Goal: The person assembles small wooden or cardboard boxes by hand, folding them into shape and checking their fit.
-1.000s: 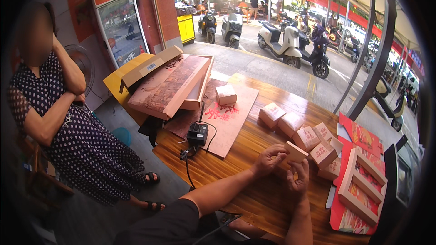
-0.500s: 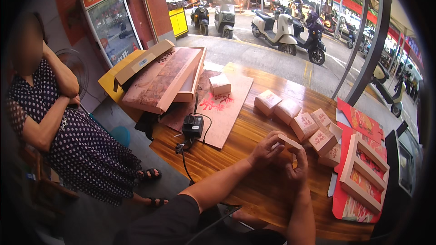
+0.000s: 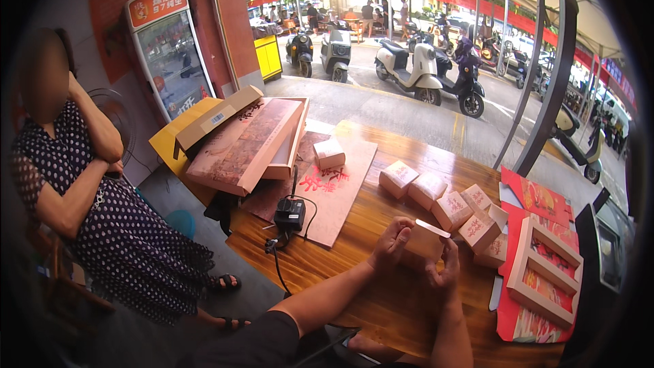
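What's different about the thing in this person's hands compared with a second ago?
The small cardboard piece, between the left hand and the right hand, has been turned: a broad, shaded face now shows, where a smaller, lighter face showed before. Nothing was visibly let go. The small boxes, the black device and the bystander stayed as they were.

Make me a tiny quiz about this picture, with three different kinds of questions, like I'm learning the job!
1. True or false: The left hand and the right hand each hold a separate box.
2. What rests on the red sheet?
A) A blue bucket
B) A frame with openings
C) A shoe
3. Fill in: The standing person's dress has white ___.

Key: 1. False, both are on one box. 2. B, the frame. 3. Dots.
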Tool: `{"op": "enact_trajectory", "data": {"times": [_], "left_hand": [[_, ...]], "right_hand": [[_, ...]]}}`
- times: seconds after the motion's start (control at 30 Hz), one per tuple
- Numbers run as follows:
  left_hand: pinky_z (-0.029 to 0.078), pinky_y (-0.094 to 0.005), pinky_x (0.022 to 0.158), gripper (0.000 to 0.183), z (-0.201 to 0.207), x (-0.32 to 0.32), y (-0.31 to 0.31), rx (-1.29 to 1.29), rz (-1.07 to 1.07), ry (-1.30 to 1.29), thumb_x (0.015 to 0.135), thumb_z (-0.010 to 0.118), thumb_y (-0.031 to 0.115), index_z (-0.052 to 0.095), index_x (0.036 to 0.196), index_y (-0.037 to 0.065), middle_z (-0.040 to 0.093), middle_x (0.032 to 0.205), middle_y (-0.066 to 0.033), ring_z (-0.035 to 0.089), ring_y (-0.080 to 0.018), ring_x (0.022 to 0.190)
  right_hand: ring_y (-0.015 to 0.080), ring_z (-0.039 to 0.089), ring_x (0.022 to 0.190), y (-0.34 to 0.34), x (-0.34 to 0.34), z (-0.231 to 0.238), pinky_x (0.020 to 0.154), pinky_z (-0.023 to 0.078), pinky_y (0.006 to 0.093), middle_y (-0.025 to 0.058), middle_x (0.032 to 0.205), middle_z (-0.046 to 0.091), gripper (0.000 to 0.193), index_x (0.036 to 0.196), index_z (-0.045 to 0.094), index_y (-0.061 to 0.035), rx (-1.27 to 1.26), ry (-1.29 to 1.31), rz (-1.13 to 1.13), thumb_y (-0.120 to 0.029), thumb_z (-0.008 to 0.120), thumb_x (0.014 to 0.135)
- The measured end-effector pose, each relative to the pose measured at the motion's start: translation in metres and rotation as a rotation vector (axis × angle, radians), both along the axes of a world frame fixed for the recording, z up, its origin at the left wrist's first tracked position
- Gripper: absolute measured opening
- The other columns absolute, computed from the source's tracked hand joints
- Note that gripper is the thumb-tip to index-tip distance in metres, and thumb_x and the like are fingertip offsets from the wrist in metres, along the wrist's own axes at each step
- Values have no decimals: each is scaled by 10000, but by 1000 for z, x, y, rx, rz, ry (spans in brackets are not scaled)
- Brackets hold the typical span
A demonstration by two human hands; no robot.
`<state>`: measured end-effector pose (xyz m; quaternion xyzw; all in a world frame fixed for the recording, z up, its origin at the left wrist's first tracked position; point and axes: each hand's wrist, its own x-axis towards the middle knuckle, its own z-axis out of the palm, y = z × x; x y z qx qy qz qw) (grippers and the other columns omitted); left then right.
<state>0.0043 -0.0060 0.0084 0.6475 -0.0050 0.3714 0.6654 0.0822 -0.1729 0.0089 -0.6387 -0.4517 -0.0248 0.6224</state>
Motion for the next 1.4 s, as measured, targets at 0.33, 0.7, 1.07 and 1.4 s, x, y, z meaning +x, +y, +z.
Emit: {"op": "enact_trajectory", "data": {"times": [0.33,0.7,1.07,1.4], "left_hand": [[400,-313,1020,267,0,-2,-3,15,-125,-33,1032,461,171,595,1196,9,601,1186,-77,533,-169,1134],[452,-319,949,191,-1,6,-4,145,-132,-68,970,549,98,595,1126,-2,592,1103,-96,556,-198,1075],[452,-335,945,161,1,7,2,240,-99,-29,898,638,56,621,1049,3,586,1114,-120,571,-233,1074],[453,-351,999,1042,-9,11,8,-191,-394,79,796,823,224,119,1547,63,540,1305,-130,543,-208,1184]], "right_hand": [[212,546,962,3,0,14,889,443,326,130,1130,550,453,1393,527,-16,36,-52,38,-83,534,945],[295,577,1073,-4,-5,24,927,471,375,165,1144,580,299,1171,658,5,-61,-71,-41,-92,539,914],[264,604,961,-1,-15,37,864,485,346,134,1027,624,199,963,662,26,6,-13,-160,-144,618,869],[217,575,1096,-1,3,6,946,472,343,143,1222,585,577,1330,482,28,62,230,-107,-358,663,942]]}}
